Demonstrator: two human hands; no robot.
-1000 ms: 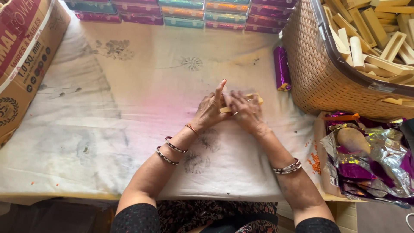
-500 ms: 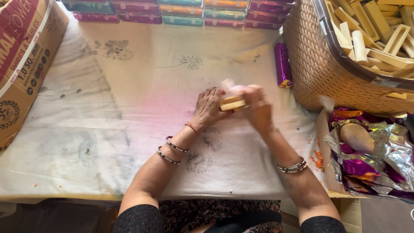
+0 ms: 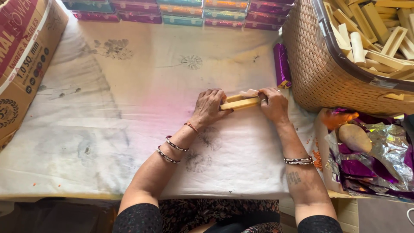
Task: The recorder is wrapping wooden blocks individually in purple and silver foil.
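We look down on a cloth-covered tabletop (image 3: 129,108), where our two hands meet a little right of its middle over a pale yellow wooden frame (image 3: 239,102) lying flat on the cloth. Our left hand (image 3: 208,108) rests knuckles up at the frame's left end, fingers curled down and pressing on it; our right hand (image 3: 274,105) closes its fingers round the frame's right end, and a scrap of clear wrapping (image 3: 250,92) shows just above the frame between the two hands. Just beyond our right hand, toward the far right of the tabletop, a purple foil-wrapped roll (image 3: 282,64) lies beside the wall of a woven basket (image 3: 319,73), which stands at the far right corner heaped with more pale wooden pieces (image 3: 379,39). Along the far edge runs a row of flat boxes (image 3: 181,11) in magenta, teal and orange. A cardboard carton (image 3: 23,60) sits at the far left corner. At the near right edge, a pile of crumpled foil sheets (image 3: 375,159), silver and purple, spills from an open tray, with a smooth tan stone-like lump (image 3: 354,137) lying on top and orange crumbs (image 3: 317,160) scattered beside it. Bangles circle both wrists.
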